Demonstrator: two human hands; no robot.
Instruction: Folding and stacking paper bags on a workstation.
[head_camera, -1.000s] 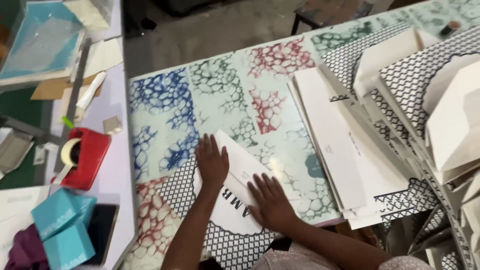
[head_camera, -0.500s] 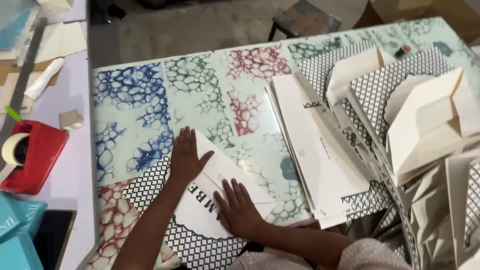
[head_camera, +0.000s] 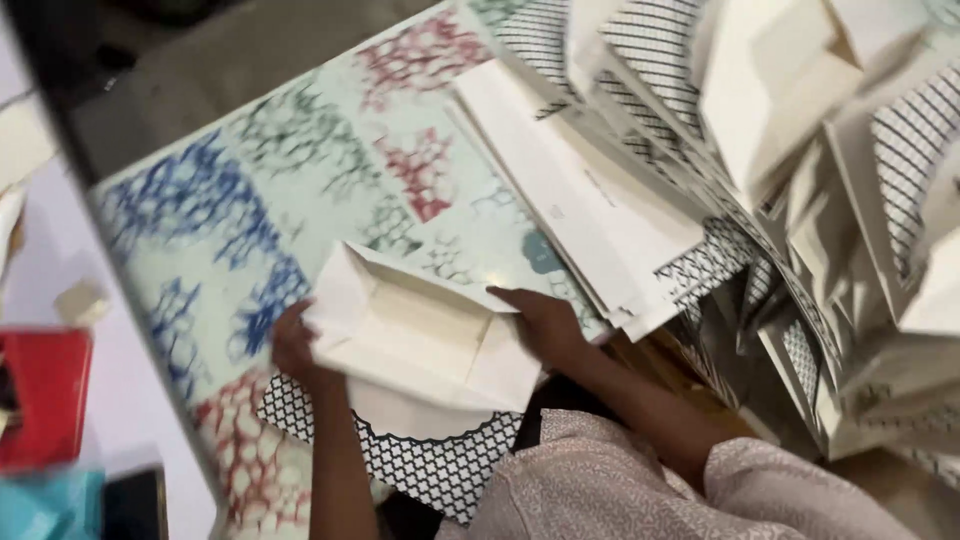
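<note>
Spreading across the view is a table (head_camera: 200, 230) covered in a pale sheet patterned with blue, green and red net shapes. Over its far right side lies a heap of flat white and black-lattice paper bags (head_camera: 800, 150), fanned and overlapping. Near the front edge sits one paper bag (head_camera: 420, 335) — white, its folded bottom opened into a shallow tray shape, a lattice-printed part showing beneath it. The left hand (head_camera: 292, 350) grips the bag's left end, fingers curled around the fold; the right hand (head_camera: 545, 322) presses on its right corner — both hands apart, one at each end. A red object (head_camera: 45, 395) sits blurred at the left edge.
</note>
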